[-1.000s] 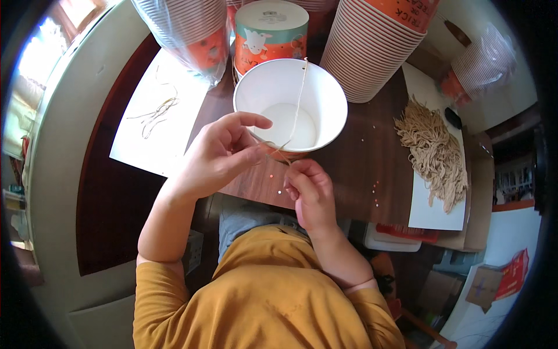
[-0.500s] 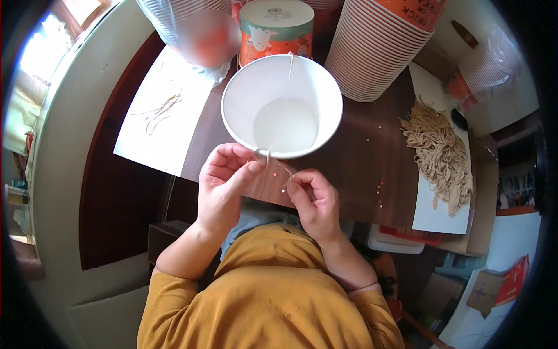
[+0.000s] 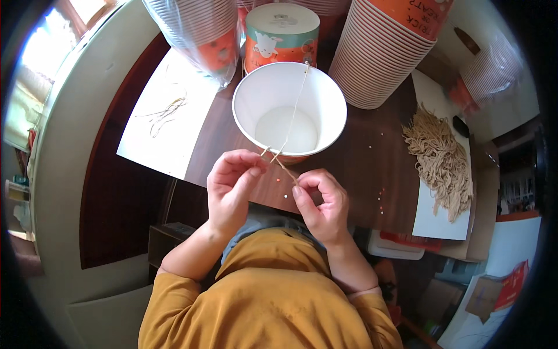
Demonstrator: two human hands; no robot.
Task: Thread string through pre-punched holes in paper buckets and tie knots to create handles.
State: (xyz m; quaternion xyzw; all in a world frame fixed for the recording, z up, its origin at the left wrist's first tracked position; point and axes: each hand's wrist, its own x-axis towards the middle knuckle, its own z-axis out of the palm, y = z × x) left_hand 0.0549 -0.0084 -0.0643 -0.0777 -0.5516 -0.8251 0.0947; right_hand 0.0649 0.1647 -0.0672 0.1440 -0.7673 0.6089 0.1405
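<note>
A paper bucket (image 3: 247,99), white inside, stands mouth up on the brown table in front of me. A thin tan cord (image 3: 297,104) runs from the bucket's far rim across its mouth to the near rim, where its ends cross. My left hand (image 3: 232,180) pinches one end between thumb and fingers, just left of the near rim. My right hand (image 3: 322,203) pinches the other end, to the right and a little nearer to me. The cord between the hands looks taut. Its fastening at the near rim is too small to make out.
Behind stands an upturned orange and green bucket (image 3: 282,49). A tall bucket stack (image 3: 372,67) rises at right, a plastic-wrapped stack (image 3: 206,41) at left. Loose cords (image 3: 167,113) lie on white board; a tan cord heap (image 3: 442,160) lies far right. Small dots speckle the brown table (image 3: 360,180).
The cord across the bucket has been drawn tight, its ends now crossing at the near rim. My right hand has moved slightly right and nearer to me. The bucket appears a little further right.
</note>
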